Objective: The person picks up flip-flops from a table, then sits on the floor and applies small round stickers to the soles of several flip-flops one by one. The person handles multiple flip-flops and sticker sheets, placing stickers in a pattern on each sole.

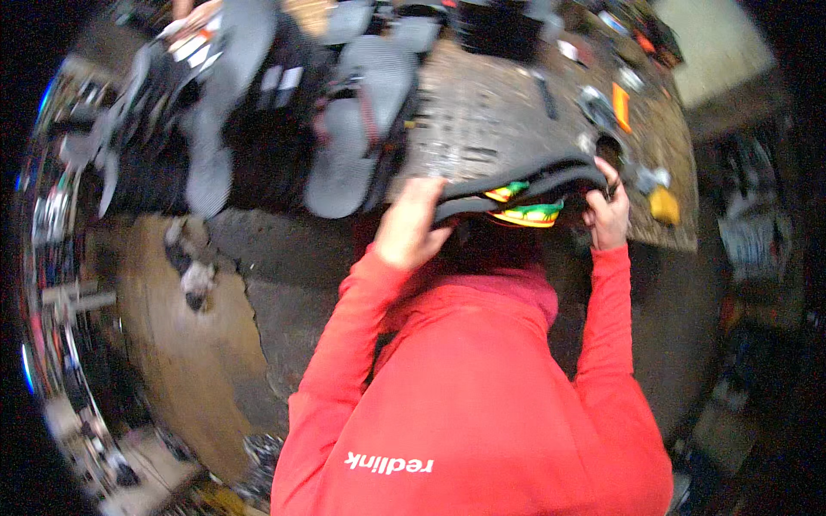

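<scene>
A pair of black flip-flops point(551, 176) is held edge-on between my hands, just past the near edge of the workbench. Their straps show green, yellow and red stripes. My left hand point(415, 225) is closed around one end, its thumb at the near side. At the other end, my right hand point(607, 206) grips with thumb and bent fingers. The two soles lie close together, one above the other, and slightly curved. Stacked grey-soled flip-flops point(344, 159) stand on the bench nearest my left hand.
More flip-flops point(211, 163) fill the bench's left side. On the worn workbench point(490, 86) lie an orange-handled tool point(620, 107), a yellow piece point(664, 206) and blurred small items. Another person's hand point(200, 17) shows at the far left. Brown sheet material point(198, 344) lies on the floor.
</scene>
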The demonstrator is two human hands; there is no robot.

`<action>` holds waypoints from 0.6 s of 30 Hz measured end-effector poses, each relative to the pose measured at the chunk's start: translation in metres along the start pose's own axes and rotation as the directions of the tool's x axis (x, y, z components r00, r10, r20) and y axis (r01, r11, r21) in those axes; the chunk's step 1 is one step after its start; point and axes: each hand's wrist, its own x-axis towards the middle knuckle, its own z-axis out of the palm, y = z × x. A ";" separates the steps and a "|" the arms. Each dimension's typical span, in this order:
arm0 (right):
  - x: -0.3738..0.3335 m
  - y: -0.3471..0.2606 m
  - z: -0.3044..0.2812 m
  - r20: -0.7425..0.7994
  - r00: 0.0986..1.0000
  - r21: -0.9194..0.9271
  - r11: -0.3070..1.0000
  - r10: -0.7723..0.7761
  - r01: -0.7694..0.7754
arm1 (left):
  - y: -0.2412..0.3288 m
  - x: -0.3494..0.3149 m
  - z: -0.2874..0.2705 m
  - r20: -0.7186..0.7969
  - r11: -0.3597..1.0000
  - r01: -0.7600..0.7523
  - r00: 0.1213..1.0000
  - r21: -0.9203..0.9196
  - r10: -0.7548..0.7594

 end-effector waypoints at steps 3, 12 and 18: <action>0.004 0.017 0.019 0.023 1.000 0.153 0.988 -0.013 0.009 | -0.027 -0.013 0.029 -0.059 1.000 0.022 0.998 -0.019 -0.023; 0.009 -0.010 0.007 0.486 0.849 0.680 0.701 -0.209 -0.217 | 0.026 -0.093 -0.057 -0.182 0.805 0.232 0.905 -0.545 -0.385; 0.040 -0.104 0.149 0.555 0.707 -0.209 0.749 -0.438 0.629 | 0.020 -0.108 -0.177 -0.768 0.913 0.163 0.498 -0.373 -0.403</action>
